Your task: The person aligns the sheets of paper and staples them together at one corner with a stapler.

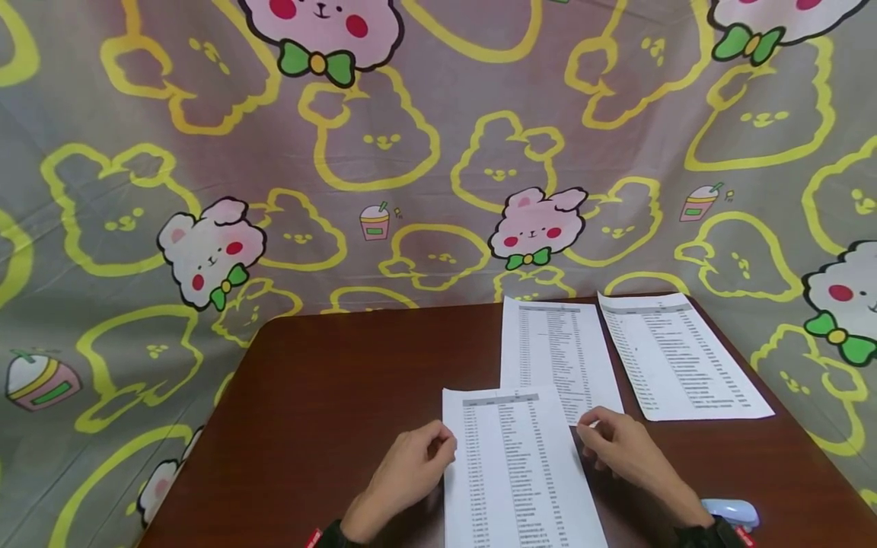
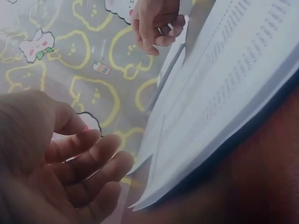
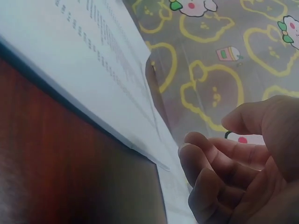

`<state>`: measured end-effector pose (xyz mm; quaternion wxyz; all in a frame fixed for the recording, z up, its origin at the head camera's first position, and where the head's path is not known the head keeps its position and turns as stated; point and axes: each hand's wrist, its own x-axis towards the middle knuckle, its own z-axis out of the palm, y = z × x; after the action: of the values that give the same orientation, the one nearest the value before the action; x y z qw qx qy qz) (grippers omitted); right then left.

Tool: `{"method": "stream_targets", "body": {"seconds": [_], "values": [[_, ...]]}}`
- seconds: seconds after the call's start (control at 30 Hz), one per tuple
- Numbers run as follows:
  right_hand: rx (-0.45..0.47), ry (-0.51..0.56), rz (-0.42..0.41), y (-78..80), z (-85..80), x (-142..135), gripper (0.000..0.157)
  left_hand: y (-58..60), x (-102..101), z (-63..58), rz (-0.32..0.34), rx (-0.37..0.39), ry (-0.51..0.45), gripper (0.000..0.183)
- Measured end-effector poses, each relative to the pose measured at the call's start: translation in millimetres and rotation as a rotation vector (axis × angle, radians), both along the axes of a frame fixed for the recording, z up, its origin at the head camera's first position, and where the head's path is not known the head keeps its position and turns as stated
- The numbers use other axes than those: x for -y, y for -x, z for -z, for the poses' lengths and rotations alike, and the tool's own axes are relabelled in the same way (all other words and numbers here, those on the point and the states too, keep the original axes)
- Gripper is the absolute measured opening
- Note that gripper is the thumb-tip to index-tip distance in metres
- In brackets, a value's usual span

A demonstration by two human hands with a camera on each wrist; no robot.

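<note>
A printed sheet of paper lies nearest to me, covered in rows of small text under a grey header band. In the left wrist view the paper shows a raised edge with a dark shadow beneath. My left hand hovers beside its left edge, fingers loosely curled and holding nothing. By its upper right edge is my right hand, its fingers also loosely bent with nothing between them. The right wrist view shows the right hand's fingers apart from the paper.
Behind the near sheet, partly covered by it, lies a second printed sheet. A third sheet lies at the back right. A light blue stapler-like object sits by my right wrist. A patterned curtain hangs behind the brown table.
</note>
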<state>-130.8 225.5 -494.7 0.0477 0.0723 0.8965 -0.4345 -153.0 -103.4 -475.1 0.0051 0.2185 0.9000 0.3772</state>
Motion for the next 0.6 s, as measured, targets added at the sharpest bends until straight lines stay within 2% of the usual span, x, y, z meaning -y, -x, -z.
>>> {"method": "stream_targets", "body": {"seconds": [0.33, 0.6], "values": [[-0.025, -0.021, -0.079, 6.2, -9.5, 1, 0.02, 12.2, 1, -17.5, -0.037, -0.071, -0.015, 0.007], [-0.029, -0.067, -0.094, 11.3, -16.7, 1, 0.035, 18.2, -7, -19.1, -0.037, -0.039, 0.021, 0.013]]}}
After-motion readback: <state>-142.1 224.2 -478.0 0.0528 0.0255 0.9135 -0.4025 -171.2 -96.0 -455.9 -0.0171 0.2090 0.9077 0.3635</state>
